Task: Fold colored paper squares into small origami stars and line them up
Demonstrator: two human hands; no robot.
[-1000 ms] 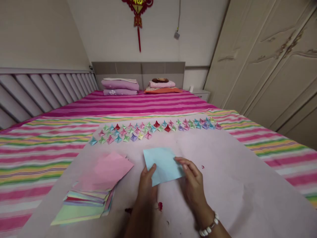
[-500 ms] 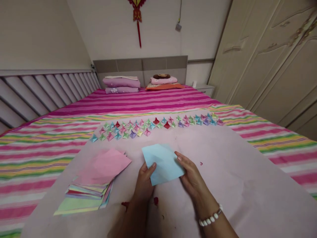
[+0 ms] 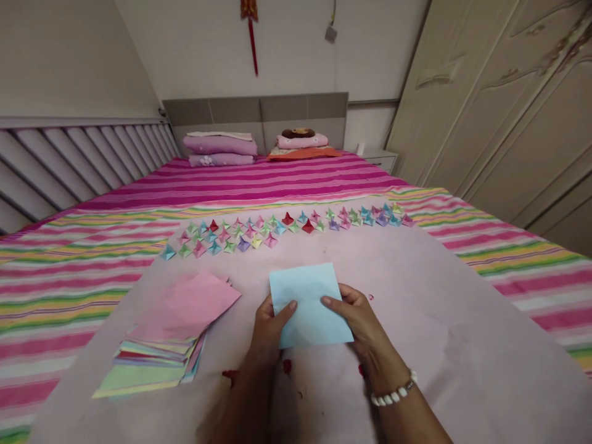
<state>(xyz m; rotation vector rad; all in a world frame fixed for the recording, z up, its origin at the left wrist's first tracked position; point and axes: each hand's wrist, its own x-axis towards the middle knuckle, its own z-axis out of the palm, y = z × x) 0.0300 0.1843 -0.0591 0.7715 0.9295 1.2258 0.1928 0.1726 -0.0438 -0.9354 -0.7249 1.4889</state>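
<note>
Now we hold the blue paper point(image 3: 311, 305) just in front | left hand point(image 3: 268, 330) pinches its left edge | right hand point(image 3: 358, 320) pinches its right edge

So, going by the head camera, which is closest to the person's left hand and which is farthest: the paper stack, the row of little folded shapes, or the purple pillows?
From the left hand, which holds the blue sheet:
1. Paper stack, just to its left.
2. Row of folded shapes, farther ahead.
3. Purple pillows, at the far end, slightly left.
</note>
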